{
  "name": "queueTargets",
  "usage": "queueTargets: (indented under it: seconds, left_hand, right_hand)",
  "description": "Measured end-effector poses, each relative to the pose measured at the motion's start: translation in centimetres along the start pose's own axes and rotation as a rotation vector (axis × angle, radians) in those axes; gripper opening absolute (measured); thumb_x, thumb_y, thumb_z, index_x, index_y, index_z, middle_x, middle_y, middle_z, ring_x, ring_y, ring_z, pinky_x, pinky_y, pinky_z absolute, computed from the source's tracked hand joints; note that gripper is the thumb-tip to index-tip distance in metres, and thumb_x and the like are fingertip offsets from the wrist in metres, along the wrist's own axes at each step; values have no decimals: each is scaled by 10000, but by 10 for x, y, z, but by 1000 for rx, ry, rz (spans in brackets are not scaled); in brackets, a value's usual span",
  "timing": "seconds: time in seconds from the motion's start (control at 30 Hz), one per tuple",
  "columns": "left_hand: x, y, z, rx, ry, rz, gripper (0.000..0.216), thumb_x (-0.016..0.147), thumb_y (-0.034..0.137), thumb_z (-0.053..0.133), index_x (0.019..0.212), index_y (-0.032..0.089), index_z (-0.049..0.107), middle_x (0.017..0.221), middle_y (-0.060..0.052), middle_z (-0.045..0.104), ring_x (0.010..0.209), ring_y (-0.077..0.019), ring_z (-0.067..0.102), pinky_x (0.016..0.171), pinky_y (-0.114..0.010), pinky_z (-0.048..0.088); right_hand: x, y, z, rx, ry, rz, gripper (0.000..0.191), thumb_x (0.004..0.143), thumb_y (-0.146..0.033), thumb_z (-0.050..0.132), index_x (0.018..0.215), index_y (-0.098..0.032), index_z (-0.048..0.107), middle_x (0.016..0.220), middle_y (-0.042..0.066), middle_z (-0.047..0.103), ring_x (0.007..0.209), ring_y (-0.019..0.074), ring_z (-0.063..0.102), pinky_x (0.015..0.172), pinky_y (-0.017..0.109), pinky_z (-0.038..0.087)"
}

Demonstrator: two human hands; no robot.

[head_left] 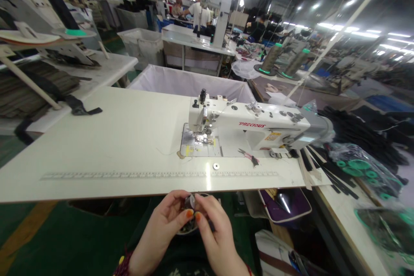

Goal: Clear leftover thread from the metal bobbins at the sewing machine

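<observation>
My left hand (170, 215) and my right hand (215, 224) meet just below the table's front edge. Between their fingers is a small round grey bobbin (190, 201); whether it sits in a metal case I cannot tell. Both thumbs press close together beneath it, and the fingers of each hand are closed. Under the hands a round container (187, 232) with small dark pieces shows in part. On the white table, a flat silver disc (216, 166) with a central hole lies near the printed ruler (161, 175). Behind it stands a white sewing machine (249, 123).
Pink-handled snips (248, 156) lie right of the needle plate (200, 140). A purple-lined bin (286, 207) hangs under the table at right. Black strips (336, 174) and a plastic bag with green rings (365, 168) cover the right side. A white-lined bin (194, 79) stands behind the table.
</observation>
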State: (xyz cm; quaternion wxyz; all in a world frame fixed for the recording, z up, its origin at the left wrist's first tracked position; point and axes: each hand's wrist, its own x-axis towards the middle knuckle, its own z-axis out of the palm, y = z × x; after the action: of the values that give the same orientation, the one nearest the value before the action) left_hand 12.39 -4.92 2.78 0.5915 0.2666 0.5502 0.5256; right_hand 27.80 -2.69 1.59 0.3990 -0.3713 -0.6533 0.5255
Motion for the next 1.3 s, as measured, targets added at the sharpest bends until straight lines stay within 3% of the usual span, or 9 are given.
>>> queueTargets:
  seconds: [0.13,0.3,0.37,0.47,0.53,0.63,0.8,1.17,1.3]
  left_hand:
    - [1,-5,-3,-47,-40,10,291,686,275,785,916,204,621,874,-17,705,859,-174,653,760,-233,524]
    - [2,-11,-7,24,-54,52,281,742,276,740,968,214,584,897,-16,692,872,-175,656,779,-255,535]
    - [2,-11,-10,163,-71,140,261,784,271,692,1012,226,574,965,-31,673,902,-194,658,797,-292,547]
    - [2,-10,-14,536,-133,383,231,839,211,607,1062,262,579,1065,-37,623,968,-196,627,837,-315,536]
    - [3,-7,-16,781,-197,507,270,864,157,550,1103,280,575,1104,-40,603,1014,-189,597,881,-319,514]
    - [3,-4,-19,960,-264,554,307,884,118,499,1134,286,560,1109,-39,599,1015,-175,588,894,-305,506]
    - [4,-2,-26,1007,-287,509,287,890,172,538,1154,285,541,1099,-34,597,1014,-174,590,900,-300,507]
    - [-2,-2,-37,958,-206,527,271,901,214,525,1157,286,579,1103,-58,587,1031,-208,580,898,-355,512]
    - [-3,-2,-39,950,-236,526,301,895,200,516,1175,291,581,1108,-70,599,1047,-223,578,911,-368,506]
  right_hand:
    - [0,-5,0,-113,-77,-82,456,930,-139,445,1366,-271,449,1108,71,563,993,173,556,858,309,484]
    - [0,-4,1,-70,-47,-63,379,936,-174,449,1292,-277,525,1085,64,586,991,178,559,871,319,480]
    - [0,0,3,26,7,32,299,939,-235,474,1215,-273,581,1070,59,603,930,171,576,836,314,493]
    - [2,9,6,288,48,259,298,924,-371,514,1178,-239,598,892,38,625,680,126,568,632,264,511]
    - [4,16,8,448,7,382,361,901,-436,542,1168,-203,606,745,9,596,574,101,529,523,223,482]
    - [9,25,9,584,-96,477,366,856,-452,607,1066,-158,663,686,6,572,587,94,529,470,174,463]
    - [16,34,9,704,-235,569,341,823,-416,661,1003,-128,691,801,53,624,673,105,576,456,143,485]
    - [38,33,3,686,-464,570,323,768,-325,714,1022,-128,678,874,65,658,767,153,642,519,190,549]
    - [39,37,7,700,-452,639,255,744,-270,691,950,-122,666,828,49,645,728,152,631,526,224,552]
